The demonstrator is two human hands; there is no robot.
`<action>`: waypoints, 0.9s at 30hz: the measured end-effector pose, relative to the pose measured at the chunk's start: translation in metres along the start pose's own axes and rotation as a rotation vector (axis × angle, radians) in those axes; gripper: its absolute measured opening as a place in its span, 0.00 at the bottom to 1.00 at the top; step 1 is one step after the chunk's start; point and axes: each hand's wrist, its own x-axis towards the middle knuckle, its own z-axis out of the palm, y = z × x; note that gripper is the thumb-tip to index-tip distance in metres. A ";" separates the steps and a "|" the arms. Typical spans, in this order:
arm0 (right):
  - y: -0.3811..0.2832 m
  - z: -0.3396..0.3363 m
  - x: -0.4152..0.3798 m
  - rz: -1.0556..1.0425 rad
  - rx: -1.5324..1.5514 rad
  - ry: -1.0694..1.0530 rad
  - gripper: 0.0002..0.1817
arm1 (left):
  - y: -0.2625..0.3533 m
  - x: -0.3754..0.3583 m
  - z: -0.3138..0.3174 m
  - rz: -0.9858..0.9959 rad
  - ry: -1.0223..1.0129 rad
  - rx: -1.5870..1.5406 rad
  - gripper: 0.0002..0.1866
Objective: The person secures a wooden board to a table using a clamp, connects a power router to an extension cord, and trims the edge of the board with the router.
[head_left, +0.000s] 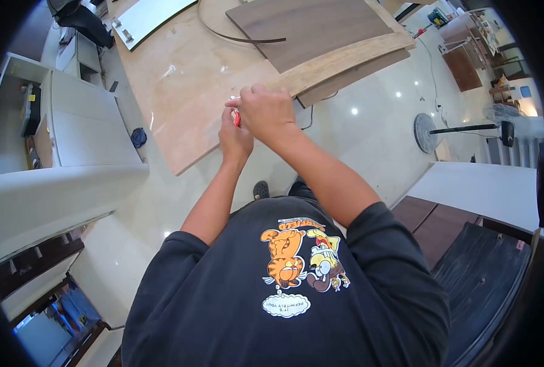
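Note:
Both hands meet above the near edge of a light wooden table (192, 116). My left hand (235, 139) is closed around a small red object (236, 118), mostly hidden by the fingers. Against it, my right hand (267, 115) is closed, and what it grips is hidden. A long light wood strip (339, 58) runs from beside my right hand to the upper right. Behind the strip lies a brown panel (315, 27), with a thin dark curved band (247, 40) partly over it.
A white panel with metal fittings (149, 18) lies on the table's far left. White cabinets (88, 122) stand at left. A standing fan (425, 133) and dark panels (480, 281) are at right. At the upper left, a person's dark-clothed leg (88, 24) shows.

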 end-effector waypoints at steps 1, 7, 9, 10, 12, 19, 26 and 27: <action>0.005 0.000 0.003 -0.029 0.000 -0.033 0.15 | -0.004 0.003 0.001 0.011 -0.007 0.006 0.24; 0.022 -0.017 0.032 -0.310 0.090 -0.282 0.21 | -0.027 0.011 -0.001 0.044 -0.157 -0.115 0.25; 0.025 -0.008 0.035 -0.314 0.189 -0.307 0.21 | -0.029 0.011 -0.011 -0.070 -0.318 -0.324 0.26; 0.026 -0.008 0.033 -0.289 0.205 -0.314 0.21 | -0.030 0.011 -0.012 -0.106 -0.332 -0.367 0.26; 0.024 -0.004 0.026 -0.278 0.180 -0.231 0.19 | -0.032 0.011 -0.010 -0.185 -0.365 -0.456 0.27; 0.021 0.002 0.009 -0.295 0.085 0.043 0.17 | -0.025 0.000 0.002 0.189 -0.024 -0.115 0.27; 0.008 -0.004 0.016 -0.207 -0.022 -0.141 0.17 | -0.020 0.004 0.001 0.093 -0.083 -0.070 0.27; 0.007 -0.004 0.014 -0.191 -0.026 -0.134 0.17 | -0.019 0.002 0.000 0.050 -0.104 -0.060 0.28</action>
